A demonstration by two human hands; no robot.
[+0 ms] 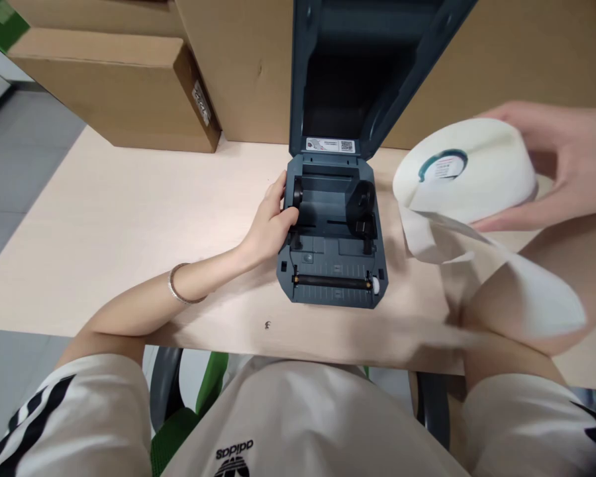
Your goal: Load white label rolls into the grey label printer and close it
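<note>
A dark blue-grey label printer [328,258] stands on the table with its lid [362,73] raised. Inside, the roll bay holds no roll, and a black roller [332,281] with a white gear lies across the front. My left hand [272,222] grips the printer's left side wall, thumb over the edge. Off to the right, above the table, my right hand [566,159] is closed around a large roll of white labels [477,175]. A loose strip [541,291] of it hangs in a curve over my right forearm. Its core shows a teal ring and a printed sticker.
A flat cardboard box [114,93] stands at the back left. Larger cardboard [243,73] rises behind the printer, close to the lid. The pale wooden table [203,199] ends just in front of my body. Chair armrests [166,381] show below its edge.
</note>
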